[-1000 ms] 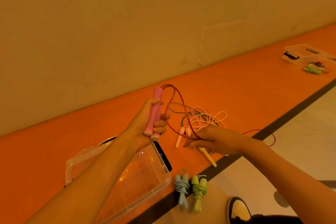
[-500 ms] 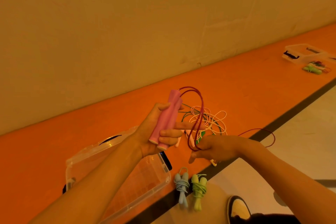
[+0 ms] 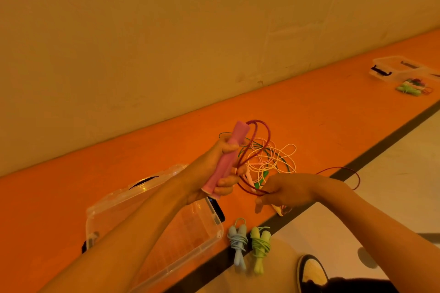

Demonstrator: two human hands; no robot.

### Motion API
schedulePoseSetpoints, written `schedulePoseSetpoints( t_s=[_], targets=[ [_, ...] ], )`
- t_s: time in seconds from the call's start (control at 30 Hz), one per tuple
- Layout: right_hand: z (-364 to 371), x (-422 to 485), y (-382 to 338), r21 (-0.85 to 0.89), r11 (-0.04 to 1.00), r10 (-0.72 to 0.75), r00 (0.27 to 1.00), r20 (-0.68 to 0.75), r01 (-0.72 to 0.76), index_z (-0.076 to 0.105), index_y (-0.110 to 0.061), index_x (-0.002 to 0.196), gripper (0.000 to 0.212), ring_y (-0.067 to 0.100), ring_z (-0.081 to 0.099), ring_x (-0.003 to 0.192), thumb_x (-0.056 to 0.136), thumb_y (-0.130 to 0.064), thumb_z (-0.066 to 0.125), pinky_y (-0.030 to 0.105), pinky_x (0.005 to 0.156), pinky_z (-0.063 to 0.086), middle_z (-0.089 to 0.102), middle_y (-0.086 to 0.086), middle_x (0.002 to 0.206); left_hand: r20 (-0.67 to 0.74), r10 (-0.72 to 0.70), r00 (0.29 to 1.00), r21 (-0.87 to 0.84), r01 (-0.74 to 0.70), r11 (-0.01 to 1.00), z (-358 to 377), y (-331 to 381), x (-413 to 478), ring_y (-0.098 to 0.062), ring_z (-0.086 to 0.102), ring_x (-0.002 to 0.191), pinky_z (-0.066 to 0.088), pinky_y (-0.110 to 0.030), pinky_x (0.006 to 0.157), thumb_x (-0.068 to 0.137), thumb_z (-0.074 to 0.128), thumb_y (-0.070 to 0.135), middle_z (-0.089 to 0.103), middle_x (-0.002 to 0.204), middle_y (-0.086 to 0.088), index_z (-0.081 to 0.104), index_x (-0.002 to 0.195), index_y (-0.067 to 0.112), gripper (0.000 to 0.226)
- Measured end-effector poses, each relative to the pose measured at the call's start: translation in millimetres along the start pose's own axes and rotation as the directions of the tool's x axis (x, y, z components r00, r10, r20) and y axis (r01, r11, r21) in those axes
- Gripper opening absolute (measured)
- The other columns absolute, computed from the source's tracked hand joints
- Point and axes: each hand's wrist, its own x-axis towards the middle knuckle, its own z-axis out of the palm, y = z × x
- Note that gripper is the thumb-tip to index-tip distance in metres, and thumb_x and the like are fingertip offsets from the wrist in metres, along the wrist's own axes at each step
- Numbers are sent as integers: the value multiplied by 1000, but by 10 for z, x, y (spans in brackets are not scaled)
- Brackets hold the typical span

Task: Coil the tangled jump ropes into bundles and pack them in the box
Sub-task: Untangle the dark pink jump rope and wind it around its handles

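Note:
My left hand [image 3: 214, 173] grips the two pink handles [image 3: 228, 157] of a jump rope, held together and tilted up to the right. Its dark red cord [image 3: 259, 140] loops from the handle tops down to my right hand [image 3: 285, 189], which pinches the cord just right of the handles; the rest of the cord trails off past my right wrist. Behind the hands lies a tangle of pink-white and green ropes [image 3: 271, 157]. The clear plastic box [image 3: 152, 228] stands open under my left forearm. A coiled blue rope [image 3: 238, 242] and a coiled green rope [image 3: 260, 245] lie beside it.
All this is on an orange floor strip along a beige wall. A dark line borders it, with pale floor to the right. My shoe [image 3: 312, 271] shows at the bottom. Far right stands another clear box [image 3: 400, 70] with rope bundles [image 3: 412, 87] beside it.
My left hand has tilted the pink handles further to the right. My right hand has carried the red cord down into a loop below and right of the handles.

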Motion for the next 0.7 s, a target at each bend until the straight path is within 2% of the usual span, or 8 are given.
schedulePoseSetpoints(
  t_s=[0.07, 0.13, 0.17, 0.3, 0.43, 0.57, 0.63, 0.7],
  targets=[
    [-7, -6, 54, -3, 1000, -31, 997, -70, 31, 72, -33, 114, 34, 8, 50, 66, 102, -49, 44, 29, 68, 42, 57, 1, 78, -114, 116, 987, 91, -106, 990, -60, 8, 19, -9, 33, 40, 22, -19, 39, 100, 45, 33, 55, 78, -7, 44, 117, 30, 17],
    [-11, -8, 84, 0, 999, -51, 993, -110, 52, 71, -39, 110, 30, 26, 56, 78, 101, -50, 45, 41, 75, 45, 64, 12, 91, -196, 174, 965, 197, -135, 971, -116, 6, 26, -12, 33, 41, 22, -21, 42, 102, 46, 31, 57, 80, -8, 42, 119, 29, 18],
    [-15, -7, 89, 2, 998, -56, 990, -126, 57, 70, -43, 108, 27, 31, 57, 82, 100, -51, 46, 43, 77, 46, 65, 14, 95, -218, 196, 956, 241, -141, 960, -122, 8, 25, -13, 34, 41, 23, -22, 44, 102, 46, 31, 57, 80, -8, 42, 120, 29, 19],
    [-30, -4, 60, -10, 998, -55, 987, -152, 55, 71, -38, 110, 27, 33, 57, 84, 101, -47, 47, 37, 73, 44, 65, 17, 94, -234, 235, 943, 317, -154, 936, -114, -8, 37, -15, 35, 43, 25, -26, 46, 101, 51, 28, 57, 79, -7, 43, 122, 34, 23],
    [-26, -14, 49, -19, 999, -34, 989, -145, 31, 71, -36, 111, 28, 33, 57, 85, 101, -46, 47, 42, 76, 45, 66, 14, 95, -237, 237, 942, 325, -153, 933, -112, -17, 60, -15, 36, 43, 26, -25, 45, 101, 52, 26, 58, 78, -6, 42, 123, 34, 25],
    [-30, -10, 60, -27, 999, -34, 987, -154, 30, 71, -36, 110, 28, 29, 57, 81, 101, -47, 47, 41, 73, 45, 66, 12, 94, -239, 246, 940, 343, -155, 926, -130, -27, 65, -16, 36, 42, 26, -26, 46, 100, 53, 26, 59, 79, -7, 42, 123, 36, 27],
    [-51, -21, 72, -44, 999, -30, 983, -181, 22, 69, -37, 100, 24, 21, 51, 71, 100, -48, 49, 34, 66, 41, 63, 9, 86, -240, 252, 937, 363, -154, 919, -142, -25, 63, -16, 37, 43, 28, -26, 45, 99, 55, 28, 60, 81, -8, 42, 122, 36, 28],
    [-83, -23, 89, -81, 996, -45, 969, -244, 26, 68, -27, 97, 29, 11, 47, 67, 99, -49, 49, 23, 61, 35, 60, 4, 81, -258, 268, 928, 395, -151, 906, -158, -18, 59, -17, 39, 44, 29, -26, 45, 98, 57, 29, 61, 82, -8, 42, 123, 37, 30]
  ],
)
